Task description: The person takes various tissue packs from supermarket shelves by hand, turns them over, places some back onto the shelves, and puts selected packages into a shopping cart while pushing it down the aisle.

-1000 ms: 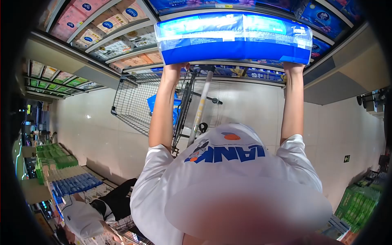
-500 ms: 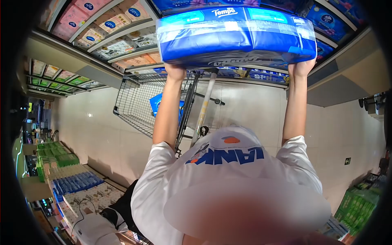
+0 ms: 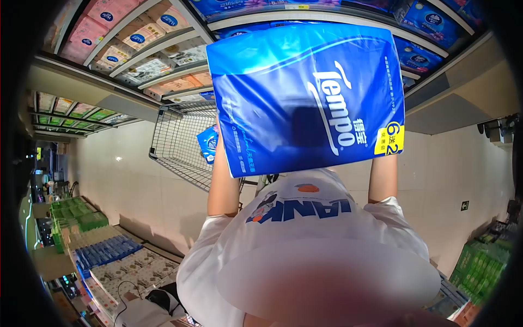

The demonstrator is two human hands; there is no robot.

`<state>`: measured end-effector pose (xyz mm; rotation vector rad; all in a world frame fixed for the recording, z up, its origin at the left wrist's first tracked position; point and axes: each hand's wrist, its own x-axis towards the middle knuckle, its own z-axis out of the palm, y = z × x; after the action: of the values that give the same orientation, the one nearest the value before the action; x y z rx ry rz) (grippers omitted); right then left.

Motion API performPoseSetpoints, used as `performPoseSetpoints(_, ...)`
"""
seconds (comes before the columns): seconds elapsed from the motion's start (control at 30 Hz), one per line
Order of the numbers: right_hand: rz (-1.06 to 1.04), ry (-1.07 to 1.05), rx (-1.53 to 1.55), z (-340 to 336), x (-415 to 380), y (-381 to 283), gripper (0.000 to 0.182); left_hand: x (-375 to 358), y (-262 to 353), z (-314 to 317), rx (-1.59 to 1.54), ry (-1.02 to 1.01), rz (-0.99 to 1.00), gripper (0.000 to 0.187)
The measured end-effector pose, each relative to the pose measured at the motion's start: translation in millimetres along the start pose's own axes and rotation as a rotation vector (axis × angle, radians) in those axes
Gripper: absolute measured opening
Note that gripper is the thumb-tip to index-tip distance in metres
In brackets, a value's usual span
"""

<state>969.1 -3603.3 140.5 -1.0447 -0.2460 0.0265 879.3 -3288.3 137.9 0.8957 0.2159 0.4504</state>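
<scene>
A large blue Tempo pack in clear wrap is held up before me, its broad printed face towards my head and a yellow label at its lower right corner. Both hands support it from behind, near its two ends, and their fingers are hidden by it. My left forearm reaches up to the pack's left side. On the right side, my right forearm goes up behind the yellow label. Behind the pack are shelves of blue tissue packs.
A wire shopping cart stands at the left with a blue pack in it. Pink and white packs fill shelves at the upper left. A person's white clothing shows at the lower left, beside stacked goods.
The pack has come closer and tilted, so its broad face shows instead of its narrow side. My hands have gone out of sight behind it, and the arms are drawn in.
</scene>
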Motion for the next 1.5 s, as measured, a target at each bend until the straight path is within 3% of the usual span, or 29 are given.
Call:
performPoseSetpoints(0.17,0.272,-0.092,0.134,-4.0,53.5,-21.8,0.058,16.1,75.1,54.8,0.114,0.131,-0.161,0.075)
performPoseSetpoints(0.2,0.375,-0.100,0.167,-10.2,71.8,-18.6,0.059,22.9,76.2,27.4,-0.004,-0.161,-0.184,0.087)
performPoseSetpoints(0.23,0.456,-0.101,0.179,-16.4,85.3,-7.9,0.059,34.0,65.6,1.2,-0.089,-0.287,-0.107,0.079)
performPoseSetpoints(0.3,0.471,-0.031,0.201,-32.9,95.5,44.0,0.062,46.9,17.8,-36.2,0.349,-0.171,-0.061,0.067)
performPoseSetpoints(0.37,0.508,-0.065,0.311,-34.7,83.9,69.3,0.060,41.2,-0.5,-31.6,0.144,-0.088,-0.193,0.060)
performPoseSetpoints(0.4,0.575,-0.072,0.305,-36.1,79.7,70.4,0.059,42.1,-10.9,-39.6,0.090,-0.036,-0.206,0.042)
performPoseSetpoints(0.5,0.552,-0.026,0.284,-19.8,76.6,54.7,0.061,35.4,-11.2,-37.9,0.115,-0.034,-0.092,0.044)
performPoseSetpoints(0.63,0.488,-0.046,0.201,-3.9,72.2,27.0,0.061,25.2,3.2,-26.1,0.007,-0.128,-0.044,0.060)
performPoseSetpoints(0.8,0.418,-0.126,0.083,-13.5,65.2,35.0,0.055,15.5,8.8,-26.3,0.096,-0.159,0.126,0.064)
performPoseSetpoints(0.97,0.258,-0.199,0.030,2.6,52.2,13.2,0.059,18.3,3.7,-47.3,0.082,-0.212,0.084,0.062)
performPoseSetpoints(1.07,0.122,-0.182,0.001,27.4,47.0,-25.2,0.058,27.9,-5.3,-60.9,-0.023,-0.265,-0.173,0.052)
performPoseSetpoints(1.1,0.096,-0.192,0.053,35.6,44.5,-37.1,0.058,34.0,-7.9,-57.3,0.021,-0.194,-0.296,0.055)
performPoseSetpoints(1.23,-0.415,-0.594,-0.735,80.0,-2.4,-93.9,0.073,28.3,-44.9,-20.3,-0.141,-0.227,-0.521,0.067)
performPoseSetpoints(1.37,-0.310,-0.656,-0.573,109.6,-30.5,-83.0,0.064,-0.7,-112.2,9.4,-0.416,-0.288,-0.609,0.068)
performPoseSetpoints(1.5,-0.340,-0.613,-0.654,107.8,-48.9,-72.6,0.060,-11.3,-139.2,27.2,-0.551,-0.310,-0.616,0.069)
